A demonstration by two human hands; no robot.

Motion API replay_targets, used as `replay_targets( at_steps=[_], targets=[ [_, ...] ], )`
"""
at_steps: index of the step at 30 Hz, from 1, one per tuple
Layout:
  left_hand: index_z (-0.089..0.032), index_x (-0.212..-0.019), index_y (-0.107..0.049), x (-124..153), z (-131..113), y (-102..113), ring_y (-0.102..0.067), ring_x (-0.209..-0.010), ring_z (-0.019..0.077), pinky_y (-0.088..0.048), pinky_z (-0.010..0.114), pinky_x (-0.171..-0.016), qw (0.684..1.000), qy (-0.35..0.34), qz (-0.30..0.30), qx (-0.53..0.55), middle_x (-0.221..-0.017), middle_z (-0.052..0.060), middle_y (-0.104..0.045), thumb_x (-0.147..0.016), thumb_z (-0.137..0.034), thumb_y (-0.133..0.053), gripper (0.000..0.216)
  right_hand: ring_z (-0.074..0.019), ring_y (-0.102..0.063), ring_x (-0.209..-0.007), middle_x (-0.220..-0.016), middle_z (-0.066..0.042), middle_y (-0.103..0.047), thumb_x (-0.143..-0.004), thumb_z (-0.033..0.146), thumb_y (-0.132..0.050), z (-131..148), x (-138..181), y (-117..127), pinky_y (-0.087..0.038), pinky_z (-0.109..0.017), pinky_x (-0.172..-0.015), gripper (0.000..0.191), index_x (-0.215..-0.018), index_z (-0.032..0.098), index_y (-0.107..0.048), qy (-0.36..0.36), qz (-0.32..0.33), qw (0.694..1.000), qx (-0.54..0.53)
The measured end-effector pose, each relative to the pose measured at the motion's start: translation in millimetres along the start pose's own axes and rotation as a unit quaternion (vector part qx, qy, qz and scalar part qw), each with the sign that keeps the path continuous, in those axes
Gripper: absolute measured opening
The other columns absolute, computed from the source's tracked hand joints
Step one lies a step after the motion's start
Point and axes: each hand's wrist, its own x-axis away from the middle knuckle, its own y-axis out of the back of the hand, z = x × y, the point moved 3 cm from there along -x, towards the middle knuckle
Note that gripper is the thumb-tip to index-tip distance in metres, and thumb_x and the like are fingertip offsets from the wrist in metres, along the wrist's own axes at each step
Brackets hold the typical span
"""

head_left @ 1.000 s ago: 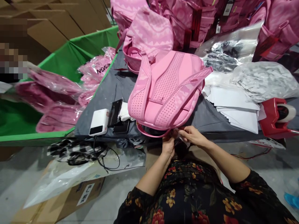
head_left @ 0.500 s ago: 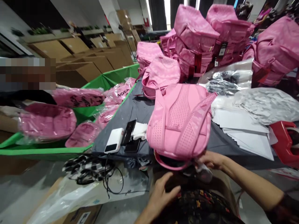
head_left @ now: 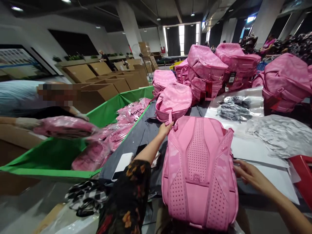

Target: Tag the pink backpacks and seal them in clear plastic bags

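Note:
A pink backpack (head_left: pixel 197 191) lies in front of me at the table's near edge, its padded back panel and perforated shoulder straps facing up. My left hand (head_left: pixel 166 128) reaches across to the far left corner of it. Its fingers are closed on a narrow pink strap (head_left: pixel 170 117); whether this strap belongs to the near backpack or the one behind is hard to see. By the right side of the near backpack is my right hand (head_left: pixel 247 172), fingers stretched out, the tips close to the side panel. Just beyond stands another pink backpack (head_left: pixel 175 99).
Pink backpacks (head_left: pixel 207 65) are stacked at the back. To the right lie white sheets (head_left: pixel 260 149), clear plastic bags (head_left: pixel 236 107) and a red tape dispenser (head_left: pixel 302 175). A white power bank (head_left: pixel 123 165) sits left. Beside a green bin (head_left: pixel 56 156), a gloved co-worker holds a bagged pink item (head_left: pixel 65 126).
My left hand has moved forward from the near edge to the strap. The right hand has let go of the translucent wad. The backpack sits nearer me, and the co-worker has lifted a bagged item.

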Motion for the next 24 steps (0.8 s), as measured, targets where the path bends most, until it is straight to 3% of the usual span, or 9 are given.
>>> replay_targets(
  at_steps=[3, 5, 8, 12, 14, 17, 19, 21, 24],
  targets=[
    [-0.021, -0.058, -0.050, -26, -32, -3, -0.064, -0.084, 0.0248, -0.045, 0.031, -0.077, 0.998, -0.042, -0.036, -0.007, -0.067, 0.004, -0.062, -0.062, -0.021, -0.081, 0.031, -0.0220, -0.057, -0.051, -0.065, -0.001, -0.059, -0.081, 0.076, -0.048, 14, -15, -9, -0.045, -0.034, -0.054, 0.071, -0.122, 0.019, -0.062, 0.038, -0.037, 0.996, 0.066],
    [-0.020, -0.066, -0.054, -25, -47, 6, -0.062, -0.082, 0.0199, -0.043, 0.028, -0.076, 0.994, -0.107, -0.035, 0.013, -0.071, 0.002, -0.062, -0.068, -0.025, -0.077, 0.023, -0.0213, -0.057, -0.048, -0.064, -0.001, -0.059, -0.086, 0.073, -0.044, 18, -26, -12, -0.045, -0.033, -0.053, 0.068, -0.121, 0.019, -0.064, 0.051, -0.003, 0.995, 0.081],
    [-0.019, -0.076, -0.060, -11, -48, 19, -0.052, -0.065, 0.0125, -0.040, 0.023, -0.064, 0.979, -0.183, 0.053, 0.078, -0.068, -0.003, -0.058, -0.071, -0.036, -0.073, 0.022, -0.0207, -0.061, -0.051, -0.067, -0.004, -0.065, -0.094, 0.058, -0.044, 33, -47, -1, -0.044, -0.030, -0.053, 0.047, -0.100, 0.020, -0.071, 0.080, 0.059, 0.983, 0.151],
    [-0.017, -0.079, -0.061, -3, -23, 42, -0.050, -0.062, 0.0108, -0.040, 0.022, -0.061, 0.981, -0.125, 0.078, 0.128, -0.069, -0.004, -0.059, -0.063, -0.043, -0.077, 0.034, -0.0258, -0.072, -0.080, -0.093, -0.010, -0.076, -0.094, 0.027, -0.049, 101, -92, 12, -0.048, -0.030, -0.063, 0.025, -0.093, 0.022, -0.074, 0.183, -0.132, 0.927, 0.299],
    [-0.017, -0.081, -0.062, -4, -16, 51, -0.052, -0.062, 0.0111, -0.041, 0.023, -0.061, 0.980, -0.111, 0.060, 0.152, -0.070, -0.004, -0.060, -0.061, -0.049, -0.080, 0.041, -0.0244, -0.072, -0.094, -0.109, -0.010, -0.076, -0.096, 0.020, -0.047, 153, -122, -12, -0.053, -0.032, -0.077, 0.031, -0.113, 0.022, -0.073, 0.291, -0.157, 0.902, 0.278],
    [-0.017, -0.079, -0.061, -4, -16, 50, -0.051, -0.060, 0.0104, -0.041, 0.023, -0.059, 0.974, -0.137, 0.086, 0.158, -0.068, -0.004, -0.059, -0.061, -0.057, -0.081, 0.049, -0.0239, -0.066, -0.117, -0.135, -0.012, -0.066, -0.091, 0.015, -0.059, 232, -169, -74, -0.053, -0.037, -0.096, 0.046, -0.137, 0.020, -0.061, 0.456, -0.066, 0.854, 0.244],
    [-0.017, -0.079, -0.061, -4, -18, 48, -0.051, -0.060, 0.0110, -0.041, 0.024, -0.060, 0.974, -0.160, 0.092, 0.132, -0.069, -0.003, -0.060, -0.064, -0.062, -0.079, 0.050, -0.0258, -0.058, -0.131, -0.144, -0.014, -0.060, -0.085, 0.012, -0.068, 271, -199, -106, -0.047, -0.040, -0.109, 0.058, -0.142, 0.018, -0.057, 0.464, -0.041, 0.837, 0.288],
    [-0.018, -0.077, -0.061, -7, -18, 50, -0.054, -0.062, 0.0130, -0.041, 0.025, -0.062, 0.979, -0.183, 0.062, 0.062, -0.068, -0.002, -0.060, -0.071, -0.062, -0.074, 0.047, -0.0258, -0.060, -0.128, -0.134, -0.013, -0.067, -0.088, 0.012, -0.067, 291, -221, -124, -0.043, -0.039, -0.111, 0.046, -0.133, 0.017, -0.064, 0.428, -0.023, 0.837, 0.340],
    [-0.020, -0.075, -0.058, -19, -16, 64, -0.060, -0.069, 0.0179, -0.043, 0.028, -0.067, 0.976, -0.194, -0.034, -0.095, -0.069, 0.001, -0.061, -0.084, -0.056, -0.066, 0.038, -0.0267, -0.070, -0.105, -0.108, -0.014, -0.076, -0.101, 0.020, -0.052, 282, -218, -133, -0.050, -0.036, -0.093, 0.026, -0.118, 0.015, -0.070, 0.362, -0.022, 0.851, 0.381]
  ],
)
